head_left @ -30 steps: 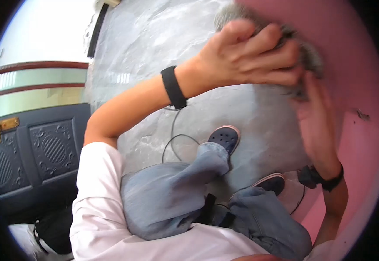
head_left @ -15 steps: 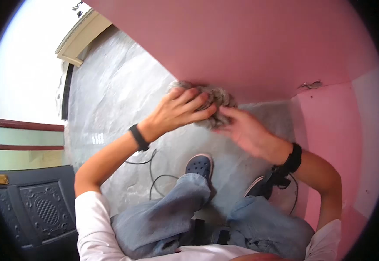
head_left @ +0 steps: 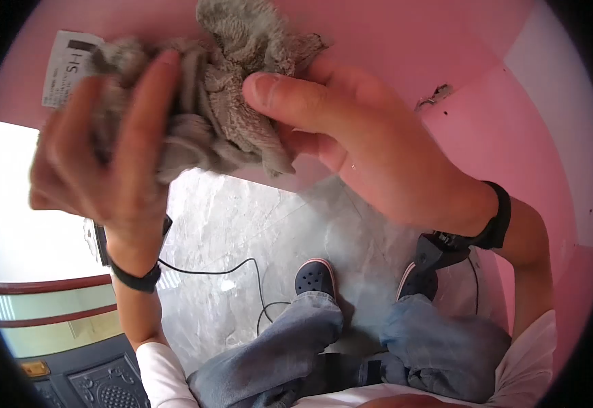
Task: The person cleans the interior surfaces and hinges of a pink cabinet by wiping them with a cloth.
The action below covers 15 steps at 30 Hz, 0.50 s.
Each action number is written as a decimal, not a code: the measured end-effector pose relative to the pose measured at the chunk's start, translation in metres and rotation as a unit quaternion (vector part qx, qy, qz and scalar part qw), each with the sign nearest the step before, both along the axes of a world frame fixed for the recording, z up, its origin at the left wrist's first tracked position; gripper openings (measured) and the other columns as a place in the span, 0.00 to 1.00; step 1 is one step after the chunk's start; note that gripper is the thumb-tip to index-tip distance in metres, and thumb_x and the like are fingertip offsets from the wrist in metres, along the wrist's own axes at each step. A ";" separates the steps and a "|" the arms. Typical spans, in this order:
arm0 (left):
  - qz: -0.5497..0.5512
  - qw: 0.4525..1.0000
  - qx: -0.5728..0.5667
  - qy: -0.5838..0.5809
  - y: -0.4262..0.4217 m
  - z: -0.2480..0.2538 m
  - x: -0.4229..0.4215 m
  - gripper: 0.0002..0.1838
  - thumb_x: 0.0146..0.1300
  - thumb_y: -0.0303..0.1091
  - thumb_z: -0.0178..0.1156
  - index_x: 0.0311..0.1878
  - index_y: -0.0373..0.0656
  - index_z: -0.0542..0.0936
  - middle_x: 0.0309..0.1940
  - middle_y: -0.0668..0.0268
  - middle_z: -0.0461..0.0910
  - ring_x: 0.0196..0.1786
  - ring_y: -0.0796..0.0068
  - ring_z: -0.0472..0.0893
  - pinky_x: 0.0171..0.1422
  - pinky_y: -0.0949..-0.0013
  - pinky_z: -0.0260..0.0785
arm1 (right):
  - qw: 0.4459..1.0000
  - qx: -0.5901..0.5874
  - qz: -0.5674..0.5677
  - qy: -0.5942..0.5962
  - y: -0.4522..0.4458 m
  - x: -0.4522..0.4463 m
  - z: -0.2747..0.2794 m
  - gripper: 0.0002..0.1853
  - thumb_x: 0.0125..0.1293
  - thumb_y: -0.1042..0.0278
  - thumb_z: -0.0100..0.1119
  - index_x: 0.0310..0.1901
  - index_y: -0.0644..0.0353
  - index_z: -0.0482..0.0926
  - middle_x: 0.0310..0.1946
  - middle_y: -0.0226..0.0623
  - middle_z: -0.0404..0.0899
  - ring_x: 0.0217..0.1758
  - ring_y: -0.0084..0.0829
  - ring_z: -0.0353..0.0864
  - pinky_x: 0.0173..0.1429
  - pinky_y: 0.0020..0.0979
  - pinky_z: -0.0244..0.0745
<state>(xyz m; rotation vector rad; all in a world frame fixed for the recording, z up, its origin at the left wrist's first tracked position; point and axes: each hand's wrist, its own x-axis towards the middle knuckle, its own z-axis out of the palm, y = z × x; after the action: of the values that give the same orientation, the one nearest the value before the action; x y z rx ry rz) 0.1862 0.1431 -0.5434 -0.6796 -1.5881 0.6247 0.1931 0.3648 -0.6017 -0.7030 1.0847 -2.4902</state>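
A crumpled grey-brown cleaning cloth [head_left: 221, 102] is bunched up high in the view, close to the camera. My left hand [head_left: 99, 143] curls its fingers over the left part of it, slightly blurred. From the other side my right hand [head_left: 371, 143] grips the cloth, thumb on top and the other fingers mostly hidden beneath. Behind both hands is a pink panel [head_left: 391, 30]. A white printed label [head_left: 58, 75] shows on the panel just left of the cloth.
A metal fitting [head_left: 436, 96] sits at the panel's right, near a pink side wall [head_left: 514, 129]. Black cable [head_left: 208, 272] lies on the grey marbled floor [head_left: 221, 224] by my shoes. A dark carved door [head_left: 106, 384] stands at lower left.
Both hands have come up and nearer the camera with the cloth, away from the panel's lower corner. The label has come into view. My left hand has shifted left.
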 end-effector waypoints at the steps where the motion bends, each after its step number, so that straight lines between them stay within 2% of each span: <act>1: -0.047 0.998 -0.016 0.026 -0.007 -0.011 -0.015 0.20 0.59 0.64 0.64 0.48 0.69 0.89 0.49 0.76 0.81 0.55 0.77 0.75 0.61 0.70 0.57 | 0.999 0.035 -0.021 -0.009 0.005 -0.002 -0.006 0.19 0.75 0.60 0.58 0.58 0.66 0.77 0.53 0.33 0.81 0.57 0.22 0.79 0.63 0.29 0.73; 2: -0.031 0.999 -0.019 0.010 0.000 -0.020 -0.013 0.19 0.56 0.63 0.66 0.48 0.70 0.89 0.47 0.79 0.80 0.52 0.78 0.75 0.60 0.69 0.58 | 0.997 0.070 -0.039 -0.015 0.008 -0.004 -0.013 0.18 0.75 0.60 0.59 0.57 0.66 0.77 0.52 0.33 0.81 0.55 0.22 0.80 0.61 0.29 0.74; 4: -0.074 0.995 -0.031 0.054 -0.001 -0.046 -0.023 0.16 0.52 0.54 0.70 0.47 0.82 0.85 0.42 0.88 0.78 0.47 0.79 0.75 0.54 0.68 0.54 | 0.993 0.100 -0.029 -0.049 0.009 0.000 -0.032 0.17 0.74 0.60 0.60 0.56 0.65 0.78 0.51 0.32 0.81 0.53 0.22 0.80 0.59 0.28 0.74; 6: -0.071 0.996 -0.046 0.014 0.003 -0.068 -0.020 0.11 0.58 0.51 0.66 0.45 0.81 0.83 0.41 0.90 0.77 0.47 0.83 0.74 0.51 0.66 0.52 | 0.988 0.131 -0.018 -0.079 0.010 0.004 -0.048 0.17 0.73 0.60 0.61 0.55 0.64 0.78 0.49 0.31 0.81 0.51 0.21 0.80 0.56 0.28 0.75; 8: -0.062 0.995 -0.069 -0.048 -0.001 -0.102 -0.033 0.08 0.63 0.48 0.58 0.43 0.80 0.82 0.40 0.90 0.76 0.45 0.85 0.73 0.51 0.66 0.52 | 0.972 0.154 -0.005 -0.176 0.010 -0.006 -0.067 0.17 0.72 0.59 0.62 0.54 0.62 0.78 0.47 0.31 0.80 0.50 0.22 0.79 0.56 0.29 0.74; 12: -0.055 0.983 -0.130 -0.117 -0.006 -0.155 -0.034 0.07 0.66 0.46 0.52 0.42 0.76 0.78 0.42 0.89 0.75 0.47 0.86 0.73 0.50 0.68 0.52 | 0.945 0.183 0.004 -0.271 0.009 -0.009 -0.113 0.18 0.71 0.58 0.63 0.54 0.60 0.77 0.47 0.30 0.79 0.52 0.23 0.77 0.56 0.31 0.73; 14: -0.071 0.975 -0.160 -0.139 -0.001 -0.185 -0.038 0.07 0.66 0.46 0.51 0.42 0.73 0.77 0.43 0.88 0.75 0.48 0.86 0.73 0.50 0.69 0.53 | 0.917 0.178 0.065 -0.350 0.012 -0.016 -0.139 0.23 0.70 0.51 0.64 0.58 0.56 0.74 0.57 0.34 0.74 0.60 0.30 0.73 0.62 0.39 0.71; 15: -0.081 0.965 -0.205 -0.142 0.002 -0.198 -0.039 0.06 0.66 0.46 0.53 0.44 0.72 0.77 0.44 0.87 0.75 0.49 0.87 0.73 0.49 0.69 0.53 | 0.917 0.180 0.062 -0.351 0.013 -0.018 -0.149 0.23 0.70 0.51 0.64 0.58 0.56 0.74 0.57 0.34 0.74 0.60 0.30 0.73 0.62 0.39 0.71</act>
<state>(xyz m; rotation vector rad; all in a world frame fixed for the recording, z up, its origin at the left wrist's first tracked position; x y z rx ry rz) 0.1467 0.1455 -0.7413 -1.2415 -1.6561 0.7671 0.1750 0.3774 -0.7503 0.2227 1.1016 -2.0635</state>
